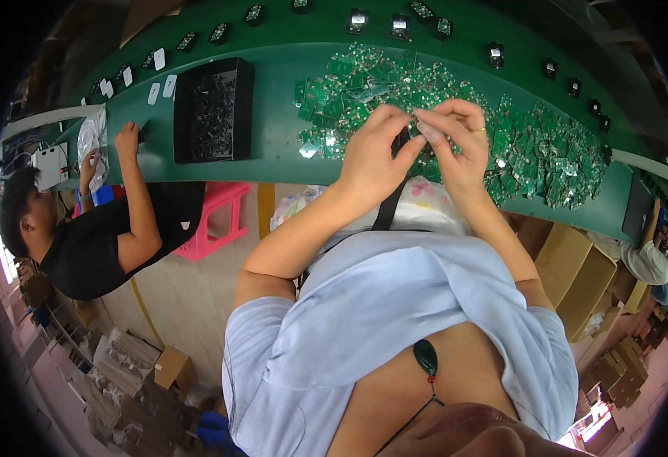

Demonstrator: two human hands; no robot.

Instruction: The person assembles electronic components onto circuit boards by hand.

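Note:
My left hand [374,151] and my right hand [458,142] meet at the near edge of a large pile of small green circuit boards [364,76]. The thumb and fingers of both hands are drawn together in a pinch, their tips almost touching. Whatever sits between the fingertips is too small and too covered to make out. A dark strip [400,142] shows beside my left thumb; I cannot tell whether it is held. More boards lie heaped to the right of my right hand, in a second pile [555,156].
A black open box [246,114] of small dark parts stands left of the boards on the green table [277,145]. Small black cases [357,21] line the far belt. A co-worker [98,244] sits at the left by a pink stool [216,221]. Cardboard boxes [570,266] stand below right.

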